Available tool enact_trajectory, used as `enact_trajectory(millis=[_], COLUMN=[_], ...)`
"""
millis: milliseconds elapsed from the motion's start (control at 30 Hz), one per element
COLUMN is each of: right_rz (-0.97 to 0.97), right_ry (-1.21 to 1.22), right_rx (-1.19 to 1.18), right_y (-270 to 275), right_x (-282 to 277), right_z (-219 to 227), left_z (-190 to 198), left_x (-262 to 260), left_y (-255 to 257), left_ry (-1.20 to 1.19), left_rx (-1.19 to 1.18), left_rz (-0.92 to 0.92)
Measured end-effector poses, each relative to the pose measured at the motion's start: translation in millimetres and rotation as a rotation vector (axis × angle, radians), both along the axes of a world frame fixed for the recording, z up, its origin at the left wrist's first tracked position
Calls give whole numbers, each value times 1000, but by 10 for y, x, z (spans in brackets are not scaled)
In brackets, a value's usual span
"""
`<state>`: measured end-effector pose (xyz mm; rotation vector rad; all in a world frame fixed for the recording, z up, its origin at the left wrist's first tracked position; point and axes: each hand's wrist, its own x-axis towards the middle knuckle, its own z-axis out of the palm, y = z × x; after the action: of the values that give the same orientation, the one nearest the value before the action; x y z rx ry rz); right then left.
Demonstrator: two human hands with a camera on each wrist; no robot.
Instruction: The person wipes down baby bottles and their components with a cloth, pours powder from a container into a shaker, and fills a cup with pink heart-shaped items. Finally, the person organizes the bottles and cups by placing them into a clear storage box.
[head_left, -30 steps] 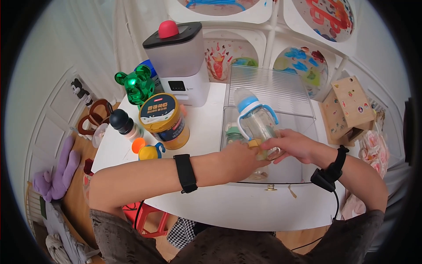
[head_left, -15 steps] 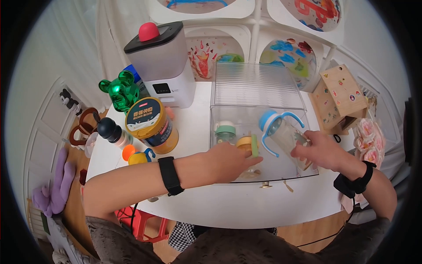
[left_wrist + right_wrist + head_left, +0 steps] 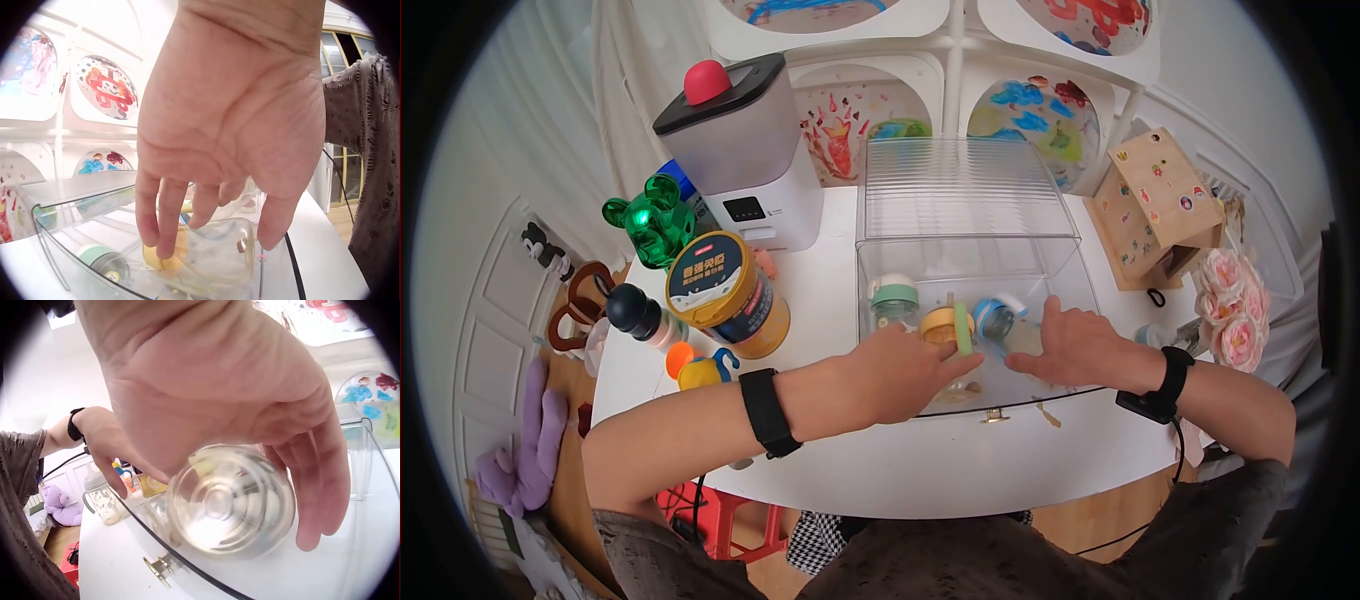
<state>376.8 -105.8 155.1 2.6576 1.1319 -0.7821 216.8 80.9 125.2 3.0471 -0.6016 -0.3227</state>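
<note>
A clear lidded box (image 3: 1040,268) stands before me with its ribbed lid tipped back. Inside, my right hand (image 3: 1085,352) is at a clear baby bottle with a blue collar (image 3: 997,320), its fingers extended and spread. In the right wrist view the bottle's round base (image 3: 225,509) faces the camera, between thumb and fingers. My left hand (image 3: 890,372) reaches over a second bottle with a yellow collar (image 3: 938,327). Its straight fingertips are at that collar in the left wrist view, over the lying clear bottle body (image 3: 219,247). Left of it is a green-lidded bottle (image 3: 894,297).
A gold tub (image 3: 745,300), a black-topped bottle (image 3: 635,312), a green bear figure (image 3: 650,225) and a white dispenser (image 3: 745,150) stand left. On the right are a wooden house (image 3: 1155,205) and pink flowers (image 3: 1235,305). A handled baby bottle (image 3: 100,497) stands outside the box.
My right hand brought the blue-collared bottle down into the box, beside the yellow-collared one, and its fingers have spread. The left hand stays at the yellow collar. The head view has shifted right.
</note>
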Motion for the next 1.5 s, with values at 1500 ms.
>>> enact_trajectory(millis=[1500], right_rz=[107], right_ry=[143], right_rx=[-122], right_y=[696], right_x=[457], right_z=[-517], left_z=[-22], left_x=[294], left_y=[-203], left_ry=[-73], left_rx=[39], left_rz=[26])
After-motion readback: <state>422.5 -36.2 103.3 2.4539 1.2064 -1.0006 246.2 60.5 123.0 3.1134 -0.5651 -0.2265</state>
